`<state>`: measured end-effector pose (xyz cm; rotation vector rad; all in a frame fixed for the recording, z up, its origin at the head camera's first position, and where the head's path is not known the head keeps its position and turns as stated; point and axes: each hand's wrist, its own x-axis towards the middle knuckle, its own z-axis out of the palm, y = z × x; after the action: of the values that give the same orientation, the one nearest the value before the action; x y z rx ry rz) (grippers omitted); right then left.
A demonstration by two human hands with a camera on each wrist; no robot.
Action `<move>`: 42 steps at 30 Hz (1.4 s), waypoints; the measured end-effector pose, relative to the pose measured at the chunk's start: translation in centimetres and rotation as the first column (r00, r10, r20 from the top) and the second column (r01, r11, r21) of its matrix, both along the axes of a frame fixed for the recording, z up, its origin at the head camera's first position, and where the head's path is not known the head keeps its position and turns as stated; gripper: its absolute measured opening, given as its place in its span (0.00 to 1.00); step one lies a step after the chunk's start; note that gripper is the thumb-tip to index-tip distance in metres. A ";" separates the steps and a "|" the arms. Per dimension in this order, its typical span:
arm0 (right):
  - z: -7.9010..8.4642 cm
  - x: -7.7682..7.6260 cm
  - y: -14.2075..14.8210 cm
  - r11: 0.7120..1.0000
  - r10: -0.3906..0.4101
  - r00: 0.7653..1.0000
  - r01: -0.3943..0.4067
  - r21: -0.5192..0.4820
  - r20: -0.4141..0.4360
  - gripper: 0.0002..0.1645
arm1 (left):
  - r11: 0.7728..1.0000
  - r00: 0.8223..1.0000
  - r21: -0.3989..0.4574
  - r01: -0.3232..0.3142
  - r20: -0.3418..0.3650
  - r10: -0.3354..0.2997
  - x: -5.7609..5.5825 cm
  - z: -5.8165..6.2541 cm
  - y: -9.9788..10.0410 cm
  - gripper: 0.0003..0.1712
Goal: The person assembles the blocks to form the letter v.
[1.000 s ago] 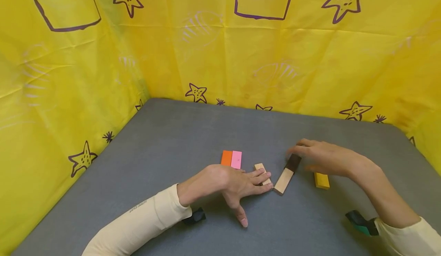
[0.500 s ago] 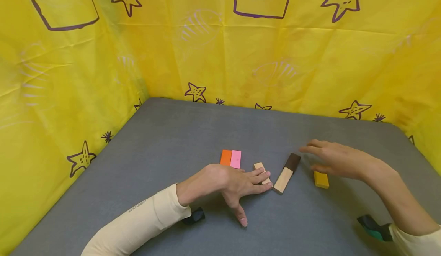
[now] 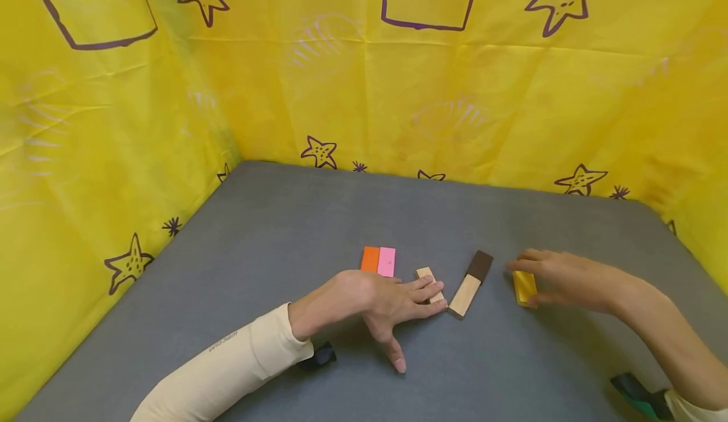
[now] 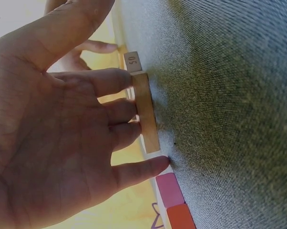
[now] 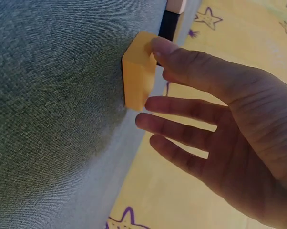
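My left hand [image 3: 400, 308] is spread with straight fingers resting on a plain wooden block [image 3: 424, 273]. In the left wrist view its fingertips lie along that block's side. My right hand [image 3: 574, 280] is over a yellow block [image 3: 524, 288], with fingers at its far end and the thumb near its front end. In the right wrist view the thumb tip overlaps the yellow block's edge and the other fingers extend loosely. Between the hands, a second plain wooden block [image 3: 464, 295] lies end to end with a dark brown block [image 3: 480, 265].
An orange block [image 3: 370, 259] and a pink block [image 3: 387, 261] lie side by side beyond the left hand, their near ends partly covered by it. The grey table [image 3: 318, 213] is bordered by yellow patterned cloth [image 3: 364, 93]. Dark straps show beneath both wrists.
My right hand has drawn away from the dark brown block, moving right and toward me, and come over the yellow block. My left hand has stayed on its wooden block.
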<state>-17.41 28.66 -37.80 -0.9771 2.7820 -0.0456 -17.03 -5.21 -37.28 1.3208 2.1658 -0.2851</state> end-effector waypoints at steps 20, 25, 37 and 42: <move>-0.8 0.1 0.3 0.996 0.093 0.995 -0.093 -0.012 -0.043 0.31 | 1.000 1.000 -0.015 0.002 -0.001 -0.002 -0.1 0.0 0.0 0.69; -0.9 0.1 0.3 0.994 0.102 0.994 -0.103 -0.021 -0.048 0.30 | 1.000 1.000 -0.018 0.003 0.000 -0.003 0.0 0.0 0.0 0.69; 0.2 0.1 0.4 0.999 0.039 0.996 -0.041 -0.023 -0.085 0.27 | 1.000 1.000 -0.022 0.007 -0.015 -0.007 0.1 0.1 0.2 0.69; 1.3 0.1 0.4 0.999 0.031 0.994 -0.033 -0.023 -0.102 0.25 | 1.000 1.000 -0.022 0.005 -0.008 -0.005 0.1 0.1 0.1 0.69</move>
<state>-17.36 29.09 -36.48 -1.0584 2.8636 -0.0270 -16.95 -5.13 -37.15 1.3153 2.1603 -0.3166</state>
